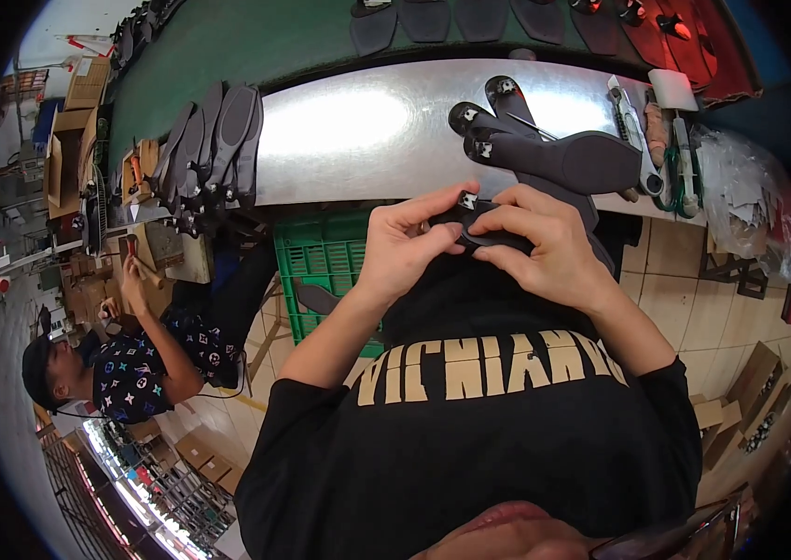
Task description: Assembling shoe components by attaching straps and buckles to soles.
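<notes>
We held a dark shoe sole (483,235) in front of our body, at the near edge of a shiny metal table (321,173). Our left hand (411,239) pinched its heel end between thumb and fingers, and our right hand (534,235) gripped it just beside. Past our right hand, we had more soles (603,163) lying overlapped on the table, near a white roll (673,91). A heap of soles (226,140) covered the table's left end, and a green crate (297,245) stood below.

Glossy metal tabletop (321,173); matt soles (601,163); plastic crate (321,245).
</notes>
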Demonstrator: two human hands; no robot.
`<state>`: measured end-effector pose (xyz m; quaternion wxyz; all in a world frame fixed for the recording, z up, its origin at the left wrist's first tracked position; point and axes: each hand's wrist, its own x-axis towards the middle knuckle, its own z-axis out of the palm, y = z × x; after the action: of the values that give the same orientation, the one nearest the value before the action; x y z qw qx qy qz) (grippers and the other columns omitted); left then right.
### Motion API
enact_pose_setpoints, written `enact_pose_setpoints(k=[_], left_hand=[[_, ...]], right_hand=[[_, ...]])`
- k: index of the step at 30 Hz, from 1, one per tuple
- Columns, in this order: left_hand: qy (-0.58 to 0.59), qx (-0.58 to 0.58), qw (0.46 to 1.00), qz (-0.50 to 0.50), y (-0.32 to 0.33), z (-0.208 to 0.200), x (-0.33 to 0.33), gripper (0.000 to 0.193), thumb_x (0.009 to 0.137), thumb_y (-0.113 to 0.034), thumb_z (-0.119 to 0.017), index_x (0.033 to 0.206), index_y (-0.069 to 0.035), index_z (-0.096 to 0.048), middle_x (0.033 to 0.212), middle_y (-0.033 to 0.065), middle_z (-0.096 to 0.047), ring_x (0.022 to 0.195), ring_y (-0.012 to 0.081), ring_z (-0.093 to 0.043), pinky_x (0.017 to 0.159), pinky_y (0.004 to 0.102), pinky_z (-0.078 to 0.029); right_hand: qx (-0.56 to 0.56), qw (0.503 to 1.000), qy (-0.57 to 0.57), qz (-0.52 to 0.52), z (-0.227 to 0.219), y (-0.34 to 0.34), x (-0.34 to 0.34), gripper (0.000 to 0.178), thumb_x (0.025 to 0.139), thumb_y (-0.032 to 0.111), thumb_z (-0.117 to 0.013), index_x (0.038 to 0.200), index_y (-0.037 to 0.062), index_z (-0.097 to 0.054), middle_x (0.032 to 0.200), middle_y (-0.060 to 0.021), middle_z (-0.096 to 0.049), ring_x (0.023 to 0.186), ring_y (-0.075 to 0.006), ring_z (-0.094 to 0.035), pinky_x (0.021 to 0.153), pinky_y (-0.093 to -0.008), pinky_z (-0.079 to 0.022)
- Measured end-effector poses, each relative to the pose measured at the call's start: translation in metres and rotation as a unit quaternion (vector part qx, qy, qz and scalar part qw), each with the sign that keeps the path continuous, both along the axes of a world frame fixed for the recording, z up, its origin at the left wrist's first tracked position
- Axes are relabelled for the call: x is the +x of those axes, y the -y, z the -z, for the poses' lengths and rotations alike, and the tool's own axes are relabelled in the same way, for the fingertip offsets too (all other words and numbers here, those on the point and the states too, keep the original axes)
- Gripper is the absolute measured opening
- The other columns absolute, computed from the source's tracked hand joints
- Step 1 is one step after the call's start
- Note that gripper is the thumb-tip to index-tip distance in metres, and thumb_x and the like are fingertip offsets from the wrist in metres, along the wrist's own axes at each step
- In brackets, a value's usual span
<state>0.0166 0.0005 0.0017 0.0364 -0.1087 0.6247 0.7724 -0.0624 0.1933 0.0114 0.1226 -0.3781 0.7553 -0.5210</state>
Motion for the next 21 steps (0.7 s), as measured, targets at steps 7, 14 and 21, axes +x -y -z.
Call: enact_pose_setpoints(k=[7, 14, 21], left_hand=[[0.035, 0.031, 0.998, -0.049, -0.002, 0.002, -0.005, 0.037, 0.082, 0.01, -0.058, 0.117, 0.001, -0.067, 0.118, 0.0112, -0.067, 0.089, 0.0102, -0.066, 0.066, 0.0211, -0.058], [0.081, 0.091, 0.99, -0.074, 0.0, -0.002, -0.008, 0.039, 0.079, 0.011, -0.056, 0.115, 0.003, -0.066, 0.117, 0.0194, -0.066, 0.085, 0.0165, -0.07, 0.059, 0.0208, -0.058], [0.056, 0.179, 0.982, -0.019, 0.012, -0.012, -0.013, 0.038, 0.093, -0.005, -0.052, 0.13, -0.002, -0.058, 0.129, 0.0152, -0.061, 0.088, 0.0086, -0.067, 0.051, 0.0186, -0.054]], right_hand=[[0.023, 1.0, 0.002, 0.006, 0.001, 0.001, 0.003, 0.026, 0.069, 0.011, -0.08, 0.091, 0.0097, -0.066, 0.089, -0.0053, -0.057, 0.073, -0.0242, -0.061, 0.063, -0.0336, -0.048], [-0.015, 0.997, -0.054, 0.048, 0.009, 0.005, 0.006, 0.024, 0.069, 0.011, -0.079, 0.089, 0.0117, -0.067, 0.088, -0.0062, -0.057, 0.073, -0.0241, -0.061, 0.062, -0.0327, -0.048], [-0.031, 0.988, -0.143, 0.05, 0.0, 0.004, 0.006, 0.03, 0.073, 0.009, -0.076, 0.101, 0.0091, -0.066, 0.086, -0.0077, -0.058, 0.074, -0.0262, -0.061, 0.063, -0.035, -0.05]])
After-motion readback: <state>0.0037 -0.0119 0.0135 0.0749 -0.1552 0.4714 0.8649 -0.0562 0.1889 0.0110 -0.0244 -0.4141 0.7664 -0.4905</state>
